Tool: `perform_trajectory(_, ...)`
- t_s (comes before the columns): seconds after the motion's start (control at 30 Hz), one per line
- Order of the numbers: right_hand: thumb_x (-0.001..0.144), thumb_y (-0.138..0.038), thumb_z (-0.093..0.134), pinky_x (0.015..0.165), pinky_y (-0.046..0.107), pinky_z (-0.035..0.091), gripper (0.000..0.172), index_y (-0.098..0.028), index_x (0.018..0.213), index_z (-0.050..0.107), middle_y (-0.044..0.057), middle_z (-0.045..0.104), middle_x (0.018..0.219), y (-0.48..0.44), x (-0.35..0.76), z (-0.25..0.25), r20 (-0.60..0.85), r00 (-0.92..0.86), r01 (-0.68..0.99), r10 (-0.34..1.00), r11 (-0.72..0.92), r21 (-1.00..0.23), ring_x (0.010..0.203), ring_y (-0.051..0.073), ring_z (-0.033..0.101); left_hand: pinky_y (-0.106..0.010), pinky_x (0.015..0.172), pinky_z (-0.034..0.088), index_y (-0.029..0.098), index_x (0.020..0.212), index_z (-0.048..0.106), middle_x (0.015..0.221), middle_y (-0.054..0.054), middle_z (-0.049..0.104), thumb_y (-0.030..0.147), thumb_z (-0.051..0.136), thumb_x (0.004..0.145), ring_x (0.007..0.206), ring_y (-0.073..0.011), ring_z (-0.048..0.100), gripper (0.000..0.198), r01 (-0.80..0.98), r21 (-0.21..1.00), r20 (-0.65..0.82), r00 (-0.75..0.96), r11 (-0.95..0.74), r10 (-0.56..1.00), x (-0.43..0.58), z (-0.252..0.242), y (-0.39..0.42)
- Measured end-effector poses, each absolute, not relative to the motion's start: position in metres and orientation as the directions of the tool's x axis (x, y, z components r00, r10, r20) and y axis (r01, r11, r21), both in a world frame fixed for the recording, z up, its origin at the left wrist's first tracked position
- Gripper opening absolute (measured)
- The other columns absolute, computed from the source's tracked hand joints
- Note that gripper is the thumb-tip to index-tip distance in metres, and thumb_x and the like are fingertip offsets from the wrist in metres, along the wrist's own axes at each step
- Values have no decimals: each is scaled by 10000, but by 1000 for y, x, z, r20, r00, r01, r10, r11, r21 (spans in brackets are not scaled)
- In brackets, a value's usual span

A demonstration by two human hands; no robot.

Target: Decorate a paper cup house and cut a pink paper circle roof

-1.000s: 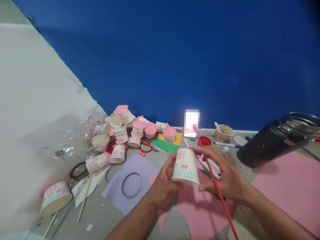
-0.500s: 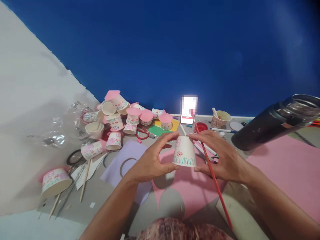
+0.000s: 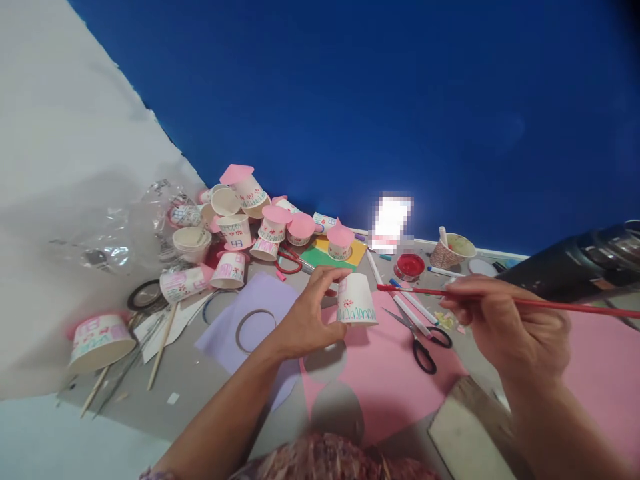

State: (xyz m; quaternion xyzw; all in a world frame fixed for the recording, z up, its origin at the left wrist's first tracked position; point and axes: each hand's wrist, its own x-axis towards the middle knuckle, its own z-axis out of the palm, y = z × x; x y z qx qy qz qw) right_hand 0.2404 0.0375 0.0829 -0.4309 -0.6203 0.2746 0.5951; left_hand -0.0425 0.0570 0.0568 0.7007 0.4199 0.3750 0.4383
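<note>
Inverted cup in left hand, brush tip just beside it

Head view: Left hand (image 3: 307,320) grasps a paper cup (image 3: 356,300), fingers at the narrow end on top, thumb at the wide rim below. Cup axis near vertical, slight tilt; held above pink paper (image 3: 387,390) on the counter (image 3: 210,383). Drawn on its side: window, red marks, green zigzag. Right hand (image 3: 520,327) is closed around a red paintbrush (image 3: 420,291).

Key relation: cup lies to the left of the right hand; brush axis runs nearly level, roughly square to the cup's, bristles aimed at its plain right side. Tip just beside the wall; contact cannot be told from this angle. Left hand is nearer the cup, touching it; right hand stands apart, its brush spanning the space between.

Surroundings: red paint pot (image 3: 410,267) beyond the brush; scissors (image 3: 414,333) below it, on the pink paper.
</note>
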Motion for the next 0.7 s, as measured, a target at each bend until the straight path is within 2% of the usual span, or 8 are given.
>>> perform_trajectory(0.07, 961, -338, 719, 460, 290, 510, 153, -245, 936, 838, 46, 758, 712, 38, 237, 85, 518, 58, 196, 854, 499, -844, 528, 165, 612, -464, 1104, 488, 283, 1388, 538, 1379, -90, 511, 96, 723, 676, 1314, -312, 523, 759, 257, 932, 149, 375, -256, 915, -43, 56, 57)
perform_trajectory(0.13, 944, -286, 736, 460, 259, 526, 110, -251, 925, 839, 31, 752, 701, 38, 234, 86, 506, 55, 194, 861, 488, -851, 513, 143, 610, -466, 1098, 494, 280, 1382, 540, 1382, -92, 511, 93, 720, 666, 1308, -316, 533, 761, 258, 934, 137, 377, -246, 916, -44, 56, 57)
perform_trajectory(0.23, 958, -304, 712, 442, 242, 533, 147, -242, 900, 833, 47, 763, 724, 40, 235, 83, 471, 114, 178, 875, 448, -876, 506, 143, 626, -469, 1105, 492, 291, 1358, 558, 1386, -86, 520, 68, 709, 659, 1297, -310, 550, 749, 276, 937, 107, 356, -214, 928, -46, 54, 56)
perform_trajectory(0.33, 949, -316, 710, 396, 237, 540, 160, -228, 900, 834, 53, 763, 694, 44, 239, 79, 506, 103, 176, 856, 485, -857, 466, 157, 634, -481, 1110, 488, 299, 1362, 561, 1403, -88, 519, 37, 687, 644, 1297, -318, 551, 775, 289, 931, 127, 313, -222, 941, -47, 52, 57)
perform_trajectory(0.5, 888, -347, 772, 387, 204, 562, 148, -208, 871, 822, 52, 769, 673, 45, 241, 81, 494, 113, 324, 862, 438, -838, 443, 165, 659, -512, 1120, 472, 319, 1393, 540, 1458, -93, 488, 59, 689, 688, 1334, -339, 517, 766, 291, 933, 153, 216, -213, 964, -45, 54, 61)
perform_trajectory(0.7, 916, -341, 738, 411, 182, 564, 132, -236, 874, 807, 12, 726, 626, 40, 240, 87, 540, 96, 397, 836, 466, -791, 446, 148, 659, -502, 1132, 471, 356, 1409, 525, 1477, -67, 490, 19, 642, 688, 1348, -327, 525, 804, 309, 924, 154, 236, -224, 960, -41, 59, 65)
